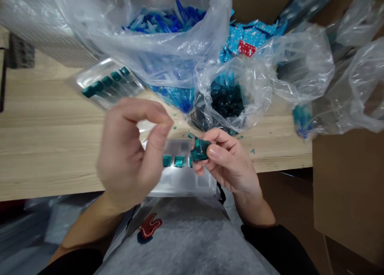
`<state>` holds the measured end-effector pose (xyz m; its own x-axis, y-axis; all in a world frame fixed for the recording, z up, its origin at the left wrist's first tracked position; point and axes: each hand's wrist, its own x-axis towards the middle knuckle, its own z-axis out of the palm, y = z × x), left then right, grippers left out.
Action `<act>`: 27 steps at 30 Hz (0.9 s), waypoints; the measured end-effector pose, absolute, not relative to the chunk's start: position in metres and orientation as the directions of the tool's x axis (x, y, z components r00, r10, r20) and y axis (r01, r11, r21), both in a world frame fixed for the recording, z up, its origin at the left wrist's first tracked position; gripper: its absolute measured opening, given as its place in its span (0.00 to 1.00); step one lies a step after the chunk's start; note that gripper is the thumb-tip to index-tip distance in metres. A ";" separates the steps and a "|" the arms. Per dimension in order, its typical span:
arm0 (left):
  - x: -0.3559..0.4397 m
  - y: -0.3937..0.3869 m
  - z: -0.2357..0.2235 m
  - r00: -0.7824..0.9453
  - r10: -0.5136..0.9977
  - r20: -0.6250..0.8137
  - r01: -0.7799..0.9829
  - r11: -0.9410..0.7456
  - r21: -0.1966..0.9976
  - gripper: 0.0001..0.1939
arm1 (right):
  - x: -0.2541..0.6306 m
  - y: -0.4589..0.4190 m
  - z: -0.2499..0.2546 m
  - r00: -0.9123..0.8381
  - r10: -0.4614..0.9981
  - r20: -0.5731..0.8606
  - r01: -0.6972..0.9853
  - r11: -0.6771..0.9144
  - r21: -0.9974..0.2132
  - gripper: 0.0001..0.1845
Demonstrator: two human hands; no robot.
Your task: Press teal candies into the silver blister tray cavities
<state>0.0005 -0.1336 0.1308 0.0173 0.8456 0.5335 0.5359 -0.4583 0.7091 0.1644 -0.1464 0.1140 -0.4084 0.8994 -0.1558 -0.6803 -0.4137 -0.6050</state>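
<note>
My right hand (234,163) pinches a glossy dark teal piece (200,149) between thumb and fingers. To its left, my left hand (132,151) is raised with thumb and forefinger pressed together; whatever is in that pinch, if anything, cannot be made out. Below both hands, at the table's front edge, lies a clear plastic tray (183,183). Teal pieces (179,161) sit in a row in it, partly covered by my hands. Just beyond the right hand stands a clear plastic bag (255,79) holding many dark teal pieces (228,101).
Another clear tray (105,99) with a row of teal pieces lies at the back left. A large bag (168,47) of blue pieces stands behind, near blue patterned packets (255,35). More plastic bags (306,67) are at right, by a cardboard box (348,195). Teal scraps dot the wooden table (45,139).
</note>
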 end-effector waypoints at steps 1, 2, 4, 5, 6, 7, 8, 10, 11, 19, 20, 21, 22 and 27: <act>-0.001 -0.135 0.132 -0.019 0.856 0.517 0.539 -0.427 0.726 0.06 | 0.166 -0.146 0.113 -0.393 0.905 -0.162 -0.675 -0.403 -0.617 0.07; -0.003 -0.136 0.133 -0.013 0.867 0.499 0.541 -0.413 0.733 0.06 | 0.167 -0.146 0.112 -0.370 0.915 -0.163 -0.665 -0.383 -0.641 0.07; -0.008 -0.137 0.136 0.100 0.877 0.471 0.516 -0.450 0.729 0.05 | 0.168 -0.146 0.110 -0.311 0.941 -0.136 -0.633 -0.311 -0.709 0.09; -0.009 -0.137 0.137 0.178 0.870 0.460 0.488 -0.484 0.726 0.07 | 0.169 -0.146 0.109 -0.279 0.954 -0.110 -0.613 -0.265 -0.744 0.10; -0.010 -0.137 0.138 0.246 0.858 0.451 0.463 -0.512 0.723 0.09 | 0.168 -0.147 0.108 -0.250 0.965 -0.076 -0.592 -0.214 -0.777 0.10; -0.010 -0.137 0.138 0.303 0.842 0.446 0.446 -0.539 0.715 0.10 | 0.167 -0.147 0.108 -0.217 0.976 -0.031 -0.571 -0.153 -0.807 0.10; -0.010 -0.136 0.138 0.336 0.825 0.455 0.428 -0.564 0.706 0.10 | 0.166 -0.147 0.109 -0.179 0.984 0.004 -0.540 -0.094 -0.837 0.09; -0.008 -0.135 0.138 0.360 0.805 0.472 0.406 -0.590 0.697 0.09 | 0.165 -0.148 0.112 -0.092 0.994 0.066 -0.432 0.020 -0.902 0.09; -0.007 -0.135 0.138 0.362 0.803 0.474 0.399 -0.593 0.700 0.08 | 0.164 -0.149 0.113 -0.041 0.994 0.102 -0.355 0.081 -0.932 0.09; -0.003 -0.133 0.142 0.341 0.861 0.377 0.389 -0.495 0.777 0.05 | 0.174 -0.154 0.117 -0.063 0.791 0.608 0.360 0.587 -0.725 0.13; -0.002 -0.134 0.142 0.340 0.857 0.387 0.427 -0.507 0.748 0.07 | 0.175 -0.155 0.116 -0.094 0.781 0.617 0.416 0.594 -0.688 0.13; -0.001 -0.134 0.141 0.341 0.848 0.407 0.471 -0.528 0.707 0.08 | 0.177 -0.156 0.115 -0.118 0.781 0.613 0.466 0.588 -0.661 0.14; 0.000 -0.134 0.139 0.349 0.831 0.433 0.513 -0.556 0.654 0.08 | 0.178 -0.157 0.113 -0.128 0.784 0.607 0.502 0.579 -0.642 0.16; -0.003 -0.128 0.127 0.177 0.744 0.644 0.728 -0.540 0.423 0.05 | 0.179 -0.165 0.107 -0.165 0.742 0.650 0.535 0.621 -0.573 0.20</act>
<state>-0.0030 -0.1281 0.1275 0.1774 0.7439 0.6444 0.7280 -0.5398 0.4227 0.1788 -0.1653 0.1072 -0.1647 0.7415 0.6504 0.5348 0.6212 -0.5728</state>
